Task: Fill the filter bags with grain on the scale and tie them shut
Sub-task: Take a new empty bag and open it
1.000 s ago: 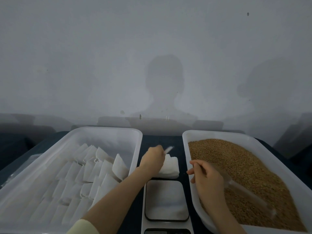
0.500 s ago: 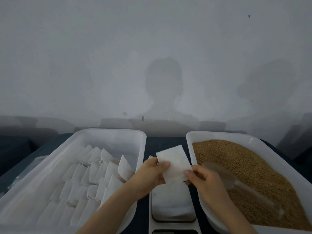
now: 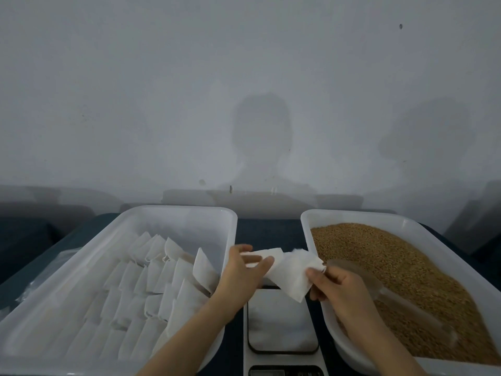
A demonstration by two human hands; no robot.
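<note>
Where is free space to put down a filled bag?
The scale platform, between the trays, is bare. So is the far end of the left tray, behind the filter bags. The right tray is full of grain; the left hand and right hand crowd the middle.

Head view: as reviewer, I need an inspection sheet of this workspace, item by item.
Surface: dark table.
Job's things: left tray holds rows of bags; right tray holds grain and a scoop; scale stands between the trays; held bag is above it.
Clutter: clear plastic left of the left tray.
Hands: right hand pinches the held bag's corner; left hand is at its other end, grip unclear.
Cables: nothing seen.
Surroundings: grey wall with shadows.
</note>
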